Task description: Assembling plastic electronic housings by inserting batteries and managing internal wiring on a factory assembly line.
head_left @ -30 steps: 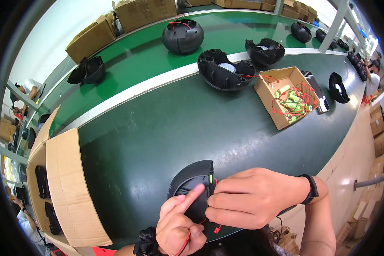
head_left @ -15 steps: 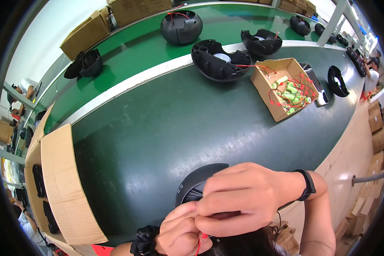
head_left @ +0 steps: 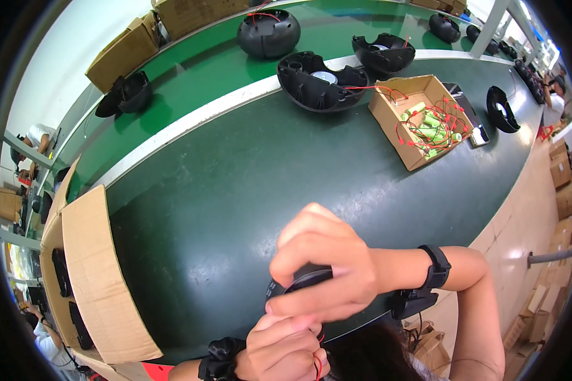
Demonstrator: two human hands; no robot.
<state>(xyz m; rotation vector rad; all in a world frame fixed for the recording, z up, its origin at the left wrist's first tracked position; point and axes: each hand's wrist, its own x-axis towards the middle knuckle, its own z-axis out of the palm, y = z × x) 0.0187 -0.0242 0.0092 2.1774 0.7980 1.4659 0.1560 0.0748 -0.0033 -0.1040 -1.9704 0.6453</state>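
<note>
Close to the lower edge, my left hand [head_left: 283,346] is closed, with a thin red wire [head_left: 318,366] coming out by its fingers. Just beyond it, my right hand [head_left: 330,270] is curled, its fingers bent and its lower fingers touching the left hand. Anything inside the right hand is hidden. A black curved plastic housing [head_left: 310,278] shows through the gap in the right hand's fingers; most of it is covered. My right wrist wears a black band [head_left: 436,268], my left a black scrunchie [head_left: 221,359].
A cardboard box [head_left: 395,135] of green battery cells [head_left: 431,130] with red and black leads stands on the dark green table [head_left: 203,190]. Black half shells [head_left: 324,101] lie beyond it. An open carton [head_left: 108,273] is at left. Other people work at both far sides.
My right hand has lifted away from me and curled, now above the housing. My left hand has shifted slightly right. The red connector seen between the fingers is now hidden.
</note>
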